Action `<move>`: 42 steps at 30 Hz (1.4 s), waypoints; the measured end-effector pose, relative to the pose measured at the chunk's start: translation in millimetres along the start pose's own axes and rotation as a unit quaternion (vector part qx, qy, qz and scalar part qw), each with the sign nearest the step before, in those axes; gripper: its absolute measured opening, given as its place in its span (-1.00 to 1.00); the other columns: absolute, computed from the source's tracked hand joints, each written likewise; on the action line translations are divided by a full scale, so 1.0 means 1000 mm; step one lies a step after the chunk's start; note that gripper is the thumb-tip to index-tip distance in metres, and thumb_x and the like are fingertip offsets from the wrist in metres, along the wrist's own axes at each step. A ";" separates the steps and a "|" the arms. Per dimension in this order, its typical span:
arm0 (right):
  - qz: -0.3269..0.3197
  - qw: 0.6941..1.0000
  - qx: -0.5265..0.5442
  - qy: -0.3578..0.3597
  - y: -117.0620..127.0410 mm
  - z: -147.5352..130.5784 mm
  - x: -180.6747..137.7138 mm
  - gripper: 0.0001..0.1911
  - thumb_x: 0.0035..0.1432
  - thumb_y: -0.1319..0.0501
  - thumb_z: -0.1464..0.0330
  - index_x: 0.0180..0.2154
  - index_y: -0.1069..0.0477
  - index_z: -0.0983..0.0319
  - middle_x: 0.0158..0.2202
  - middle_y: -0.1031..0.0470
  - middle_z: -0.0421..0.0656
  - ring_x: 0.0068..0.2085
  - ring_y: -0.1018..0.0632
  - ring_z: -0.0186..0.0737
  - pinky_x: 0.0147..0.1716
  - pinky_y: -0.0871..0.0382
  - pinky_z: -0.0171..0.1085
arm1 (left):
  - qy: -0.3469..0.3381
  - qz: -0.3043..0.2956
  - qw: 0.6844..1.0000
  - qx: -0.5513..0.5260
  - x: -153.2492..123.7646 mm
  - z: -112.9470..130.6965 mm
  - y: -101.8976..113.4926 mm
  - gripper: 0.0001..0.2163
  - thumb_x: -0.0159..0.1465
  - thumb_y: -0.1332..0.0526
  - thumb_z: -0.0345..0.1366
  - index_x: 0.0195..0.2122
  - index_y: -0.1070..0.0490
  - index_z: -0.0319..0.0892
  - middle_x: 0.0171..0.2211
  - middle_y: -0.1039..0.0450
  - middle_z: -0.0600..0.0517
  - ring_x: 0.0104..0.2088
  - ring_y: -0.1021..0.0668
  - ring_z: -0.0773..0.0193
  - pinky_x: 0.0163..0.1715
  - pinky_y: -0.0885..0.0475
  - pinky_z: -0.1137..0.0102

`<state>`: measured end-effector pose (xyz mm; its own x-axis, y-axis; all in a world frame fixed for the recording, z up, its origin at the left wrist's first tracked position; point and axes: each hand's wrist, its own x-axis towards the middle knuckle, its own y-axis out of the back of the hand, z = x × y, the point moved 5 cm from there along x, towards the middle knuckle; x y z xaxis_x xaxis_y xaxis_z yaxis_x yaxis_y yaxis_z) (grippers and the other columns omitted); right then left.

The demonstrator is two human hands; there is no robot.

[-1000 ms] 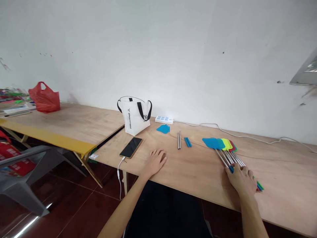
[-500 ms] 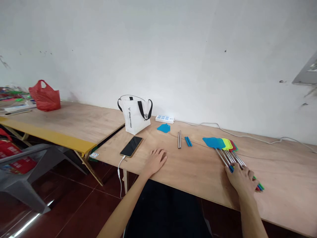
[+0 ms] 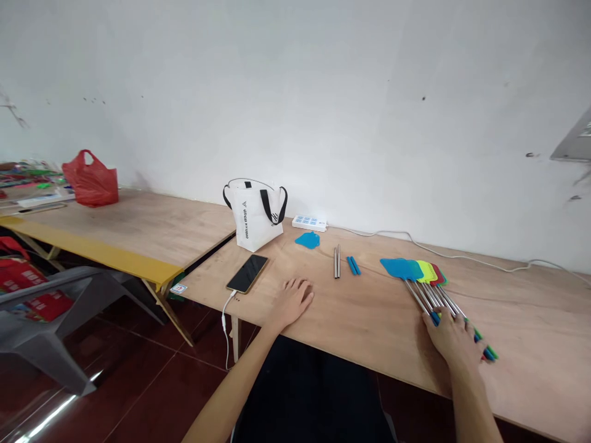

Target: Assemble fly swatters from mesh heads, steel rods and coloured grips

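Note:
My left hand lies flat on the wooden table with its fingers loosely stretched, holding nothing. Over at the right, my right hand spans the handles of a row of fly swatters, thumb on the left side and fingers curved over the right. Their heads are blue, teal, yellow, red and green, overlapping in a fan on thin metal rods; my hand covers most of the coloured grips. Between my hands lie two metal tubes, two short blue grips and some loose blue swatter heads.
A phone on a white cable lies left of my left hand. Behind it stand a white bag with black handles and a power strip. Another table on the left bears a red plastic bag. A grey chair stands below.
My view has shifted slightly, so everything sits a little further right and lower. The right hand's fingers have settled slightly differently over the swatter handles. My left hand stays in place.

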<state>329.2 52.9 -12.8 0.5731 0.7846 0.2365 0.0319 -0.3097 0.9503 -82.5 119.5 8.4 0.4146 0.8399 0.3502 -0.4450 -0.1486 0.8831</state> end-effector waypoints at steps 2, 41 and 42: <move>0.006 1.000 -0.012 0.016 0.000 -0.001 0.000 -0.42 0.31 0.11 0.04 0.13 -0.39 0.20 0.16 -0.40 0.21 0.22 -0.35 0.32 0.07 -0.21 0.27 | 0.002 0.004 1.000 -0.001 0.000 -0.001 -0.001 -0.74 0.48 -0.01 -0.15 0.06 -0.36 -0.08 0.15 -0.38 -0.08 0.15 -0.41 0.02 0.15 -0.27 0.08; -0.100 0.936 0.027 0.337 -0.038 -0.109 -0.057 -0.35 0.41 0.21 0.07 0.39 -0.09 0.16 0.45 -0.04 0.00 0.46 -0.02 0.02 0.37 0.14 0.21 | -0.063 -0.022 0.996 0.060 0.007 0.005 -0.006 -0.70 0.48 0.07 -0.22 0.12 -0.31 -0.14 0.14 -0.35 -0.15 0.11 -0.41 0.00 0.13 -0.27 0.11; -0.101 0.928 0.047 0.355 -0.038 -0.113 -0.052 -0.34 0.40 0.20 0.06 0.39 -0.09 0.18 0.45 -0.05 0.00 0.46 -0.03 -0.01 0.38 0.12 0.17 | -0.072 -0.028 0.995 0.058 0.010 0.004 -0.006 -0.69 0.48 0.06 -0.21 0.13 -0.30 -0.15 0.13 -0.36 -0.15 0.10 -0.42 0.01 0.13 -0.27 0.12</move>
<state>205.8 84.4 -38.1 -0.1360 0.9776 0.1605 0.1707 -0.1365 0.9758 -72.2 126.8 7.9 0.5497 0.7664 0.3323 -0.3256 -0.1698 0.9301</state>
